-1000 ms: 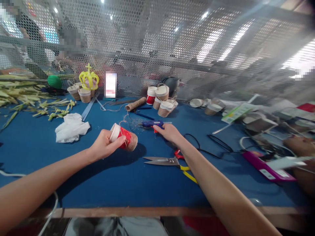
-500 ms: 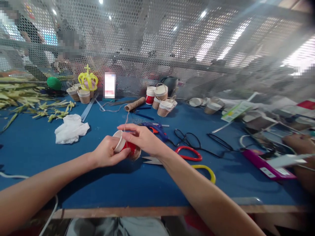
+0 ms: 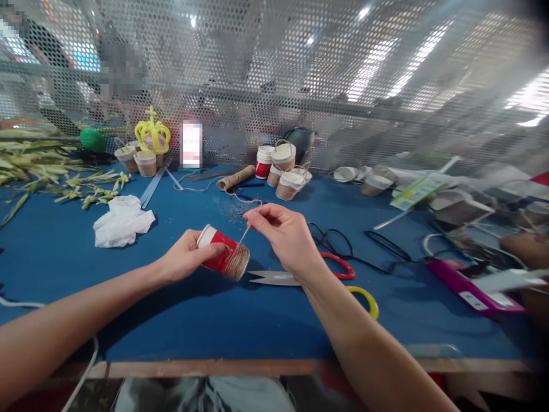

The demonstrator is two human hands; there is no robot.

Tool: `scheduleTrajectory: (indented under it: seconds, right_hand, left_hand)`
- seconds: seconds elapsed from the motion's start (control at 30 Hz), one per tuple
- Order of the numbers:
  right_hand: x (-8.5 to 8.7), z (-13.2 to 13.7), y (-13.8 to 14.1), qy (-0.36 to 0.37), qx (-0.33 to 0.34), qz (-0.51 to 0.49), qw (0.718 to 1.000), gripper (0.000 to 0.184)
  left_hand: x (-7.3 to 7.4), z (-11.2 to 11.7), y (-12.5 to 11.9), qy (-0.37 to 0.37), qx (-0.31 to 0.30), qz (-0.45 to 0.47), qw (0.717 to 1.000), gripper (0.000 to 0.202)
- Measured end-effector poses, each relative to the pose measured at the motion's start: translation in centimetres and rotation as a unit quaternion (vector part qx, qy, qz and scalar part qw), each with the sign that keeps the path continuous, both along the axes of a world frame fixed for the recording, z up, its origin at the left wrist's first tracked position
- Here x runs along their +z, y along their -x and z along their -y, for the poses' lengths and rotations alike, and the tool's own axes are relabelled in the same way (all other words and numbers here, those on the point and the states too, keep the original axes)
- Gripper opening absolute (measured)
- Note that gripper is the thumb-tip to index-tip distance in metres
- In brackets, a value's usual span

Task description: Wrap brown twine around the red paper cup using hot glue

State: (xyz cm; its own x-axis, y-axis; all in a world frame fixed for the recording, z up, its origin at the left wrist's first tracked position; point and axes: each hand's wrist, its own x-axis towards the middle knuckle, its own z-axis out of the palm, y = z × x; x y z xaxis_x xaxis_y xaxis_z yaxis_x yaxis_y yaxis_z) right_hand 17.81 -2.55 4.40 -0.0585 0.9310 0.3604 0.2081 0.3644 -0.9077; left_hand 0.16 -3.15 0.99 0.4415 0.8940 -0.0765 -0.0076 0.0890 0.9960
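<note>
A red-and-white paper cup [image 3: 219, 243] lies tilted in my left hand [image 3: 183, 256], its white rim to the left and its base to the right. Twine is wound round the base end. My right hand [image 3: 285, 232] pinches the twine [image 3: 244, 234] between thumb and fingertips, and a taut length runs from there down to the cup. The loose twine leads back toward a roll [image 3: 235, 178] lying behind. Scissors [image 3: 277, 278] with red and yellow handles rest partly under my right wrist.
Twine-wrapped cups [image 3: 291, 183] stand at the back beside a perforated metal screen. A crumpled white cloth [image 3: 123, 222] and straw-like strips [image 3: 30, 166] lie left. Black cable [image 3: 338, 243] and a purple box [image 3: 472, 286] are right, near another person's hand [image 3: 521, 252].
My right hand has moved off the cup to the right, drawing the twine out straight. More of the cup's wound base now shows. My left hand keeps its hold.
</note>
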Motion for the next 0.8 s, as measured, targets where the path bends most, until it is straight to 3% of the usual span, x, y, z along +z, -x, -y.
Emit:
scheduleTrajectory:
  seconds: [0.8]
  right_hand:
    - [-0.81, -0.28, 0.28, 0.046, 0.016, 0.113, 0.992, 0.022]
  left_hand:
    - [0.44, 0.93, 0.27, -0.094, -0.013, -0.011, 0.995, 0.025]
